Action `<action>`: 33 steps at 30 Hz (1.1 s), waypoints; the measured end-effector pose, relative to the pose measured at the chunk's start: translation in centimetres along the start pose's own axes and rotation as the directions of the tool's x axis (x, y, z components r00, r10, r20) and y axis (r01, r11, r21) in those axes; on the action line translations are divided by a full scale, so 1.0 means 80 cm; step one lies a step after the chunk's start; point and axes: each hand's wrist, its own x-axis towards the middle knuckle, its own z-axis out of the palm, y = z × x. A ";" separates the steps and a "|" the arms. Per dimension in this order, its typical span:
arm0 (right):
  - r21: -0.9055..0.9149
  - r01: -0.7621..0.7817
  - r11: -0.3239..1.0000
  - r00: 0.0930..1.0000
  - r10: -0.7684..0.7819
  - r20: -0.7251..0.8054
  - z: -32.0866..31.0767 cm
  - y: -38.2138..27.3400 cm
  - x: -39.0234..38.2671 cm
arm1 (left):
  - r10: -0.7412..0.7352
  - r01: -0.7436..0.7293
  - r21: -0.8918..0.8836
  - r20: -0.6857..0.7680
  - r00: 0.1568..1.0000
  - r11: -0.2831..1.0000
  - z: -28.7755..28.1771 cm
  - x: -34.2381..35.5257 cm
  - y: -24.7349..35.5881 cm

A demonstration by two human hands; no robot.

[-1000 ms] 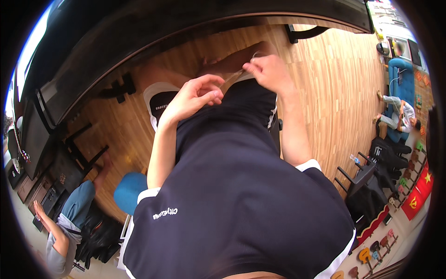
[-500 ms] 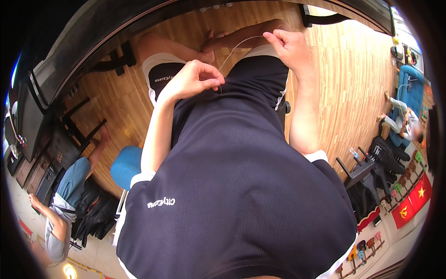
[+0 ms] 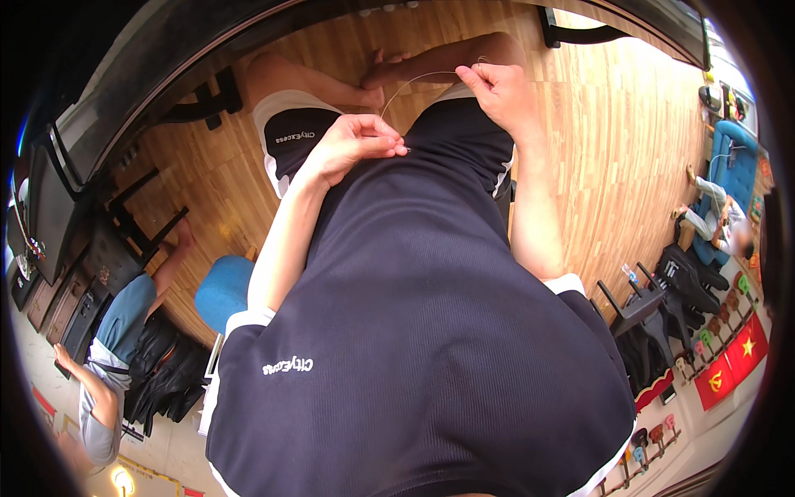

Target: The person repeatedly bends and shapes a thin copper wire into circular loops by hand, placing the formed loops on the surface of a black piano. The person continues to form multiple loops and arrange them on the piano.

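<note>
A thin, pale, wire-like string (image 3: 418,79) arches between my two hands above my lap. My left hand (image 3: 354,147) pinches one part of it between thumb and fingertips, close to the front of my dark shirt. A tiny end pokes out past those fingertips. Farther forward and to the right, my right hand (image 3: 500,95) is closed on the other part, thumb pressed against the curled fingers. A small loop of the string shows just above that hand. My dark shorts (image 3: 464,132) lie below the string.
A dark, glossy edge (image 3: 190,74) curves across the front. Wooden floor (image 3: 613,157) lies around my legs. A blue seat (image 3: 225,291) stands at my left, near a person (image 3: 108,373). Another person (image 3: 722,217) sits on a blue sofa (image 3: 732,149) at right, near black chairs (image 3: 642,306).
My right hand has shifted left and slightly toward me, nearer my left hand. My left fingertips have moved slightly right, and the string's arch is rounder.
</note>
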 end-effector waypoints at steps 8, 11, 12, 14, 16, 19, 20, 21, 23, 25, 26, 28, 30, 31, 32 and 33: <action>0.157 0.077 0.985 0.996 -0.083 0.030 0.020 -0.019 -0.003 | 0.197 -0.198 -0.001 -0.122 0.973 0.980 -0.009 0.004 0.015; 0.275 0.072 0.959 0.996 -0.083 0.029 0.031 -0.023 0.000 | 0.336 -0.330 -0.157 0.009 0.942 0.931 -0.014 -0.011 0.039; 0.307 0.078 0.948 0.995 -0.092 0.030 0.032 -0.027 -0.002 | 0.373 -0.364 -0.118 0.061 0.926 0.924 -0.016 -0.013 0.045; 0.309 0.078 0.948 0.991 -0.108 0.079 0.031 -0.036 -0.003 | 0.463 -0.436 -0.183 0.148 0.874 0.881 -0.011 -0.016 0.054; 0.283 0.119 0.952 0.980 -0.159 0.121 0.028 -0.049 -0.006 | 0.549 -0.475 -0.308 0.227 0.804 0.824 -0.003 -0.022 0.063; 0.229 0.141 0.963 0.962 -0.188 0.199 0.033 -0.057 -0.007 | 0.604 -0.446 -0.507 0.199 0.772 0.737 0.011 -0.033 0.074; 0.239 0.172 0.956 0.955 -0.221 0.197 0.037 -0.059 -0.008 | 0.625 -0.486 -0.491 0.164 0.764 0.723 0.014 -0.035 0.076; 0.249 0.203 0.947 0.947 -0.254 0.196 0.040 -0.062 -0.009 | 0.639 -0.535 -0.452 0.106 0.762 0.713 0.019 -0.035 0.078; 0.270 0.245 0.931 0.933 -0.302 0.197 0.046 -0.069 -0.012 | 0.671 -0.630 -0.363 -0.015 0.741 0.687 0.027 -0.036 0.078; 0.294 0.264 0.919 0.924 -0.328 0.196 0.048 -0.074 -0.014 | 0.739 -0.740 -0.123 -0.064 0.671 0.661 0.028 -0.035 0.074; 0.328 0.240 0.914 0.922 -0.320 0.218 0.045 -0.078 -0.017 | 0.772 -0.774 0.003 -0.078 0.631 0.633 0.028 -0.034 0.073; 0.430 0.159 0.889 0.917 -0.294 0.270 0.040 -0.081 -0.021 | 0.837 -0.748 0.456 0.010 0.547 0.483 0.029 -0.040 0.077; 0.518 0.093 0.850 0.909 -0.285 0.304 0.035 -0.086 -0.026 | 0.836 -0.644 0.717 0.160 0.525 0.268 0.033 -0.047 0.087; 0.511 0.109 0.853 0.905 -0.298 0.304 0.031 -0.088 -0.026 | 0.817 -0.616 0.727 0.134 0.560 0.303 0.042 -0.052 0.087; 0.504 0.125 0.855 0.901 -0.311 0.304 0.028 -0.090 -0.026 | 0.792 -0.581 0.756 0.139 0.594 0.303 0.044 -0.055 0.085; 0.496 0.141 0.857 0.896 -0.324 0.304 0.026 -0.093 -0.026 | 0.766 -0.545 0.783 0.142 0.627 0.301 0.045 -0.057 0.082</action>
